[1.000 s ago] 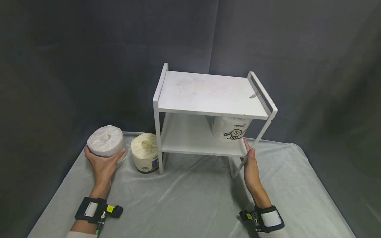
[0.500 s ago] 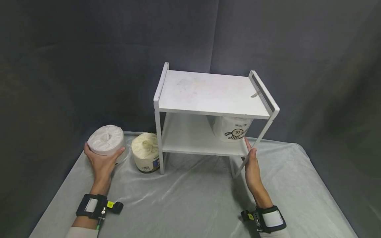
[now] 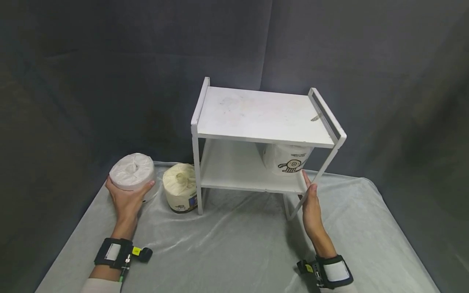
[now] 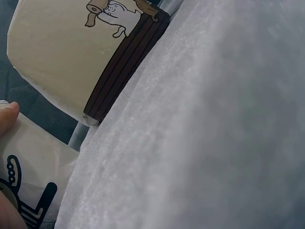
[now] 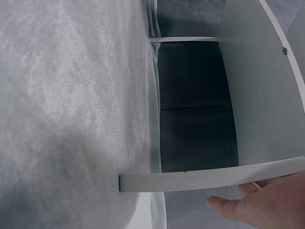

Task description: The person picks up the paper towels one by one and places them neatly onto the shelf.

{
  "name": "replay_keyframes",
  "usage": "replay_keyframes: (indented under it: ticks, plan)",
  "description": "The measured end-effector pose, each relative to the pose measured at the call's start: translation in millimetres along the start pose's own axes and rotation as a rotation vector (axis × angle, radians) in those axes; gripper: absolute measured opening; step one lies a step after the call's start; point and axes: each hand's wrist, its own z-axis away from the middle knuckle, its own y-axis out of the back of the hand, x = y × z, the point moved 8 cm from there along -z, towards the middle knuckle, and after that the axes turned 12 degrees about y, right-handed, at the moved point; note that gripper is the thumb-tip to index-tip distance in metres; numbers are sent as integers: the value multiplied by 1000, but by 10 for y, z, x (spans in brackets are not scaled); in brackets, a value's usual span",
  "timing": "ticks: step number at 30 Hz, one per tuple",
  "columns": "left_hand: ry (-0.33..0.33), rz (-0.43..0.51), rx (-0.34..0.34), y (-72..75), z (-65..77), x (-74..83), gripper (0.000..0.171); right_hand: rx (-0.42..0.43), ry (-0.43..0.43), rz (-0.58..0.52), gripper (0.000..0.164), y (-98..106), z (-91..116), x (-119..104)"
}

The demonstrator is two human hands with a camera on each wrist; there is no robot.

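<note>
At the far left of the head view, my left hand (image 3: pixel 126 201) grips a white wrapped toilet roll (image 3: pixel 132 171) from the near side, with the thumb on its right. In the left wrist view, that toilet roll (image 4: pixel 43 148) bears a dark line drawing. Just to its right, a cream wrapped toilet roll (image 3: pixel 179 187) stands beside a white two-tier shelf (image 3: pixel 253 116). My right hand (image 3: pixel 312 213) holds the shelf's right front leg, the thumb in front and a finger behind; other fingers are hidden. Another white wrapped toilet roll (image 3: pixel 287 158) sits on the lower tier's right end.
A grey cloth (image 3: pixel 234 248) covers the table. Dark curtains (image 3: pixel 234 44) hang behind and at both sides. The shelf's upper tier overhangs the roll inside and hides its top. Camera bands are strapped to both wrists.
Everything in the head view has shifted very slightly to the right together. Both hands keep their places on the toilet roll and the shelf.
</note>
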Motion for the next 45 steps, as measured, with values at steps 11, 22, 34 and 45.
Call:
replay_keyframes:
  ticks: [11, 22, 34, 45]
  plan:
    - [-32, 32, 26, 35, 41, 16, 127, 1, -17, -6, 78, -8, 12, 18]
    - [-5, 54, 33, 27, 37, -5, 127, 7, -12, -7, 80, -1, -11, 16]
    - [13, 65, 21, -43, 56, -17, 125, 27, -37, -19, 78, 67, 13, 32]
    - [22, 86, 9, -57, 70, -1, 125, 34, -46, -16, 77, 59, 9, 32]
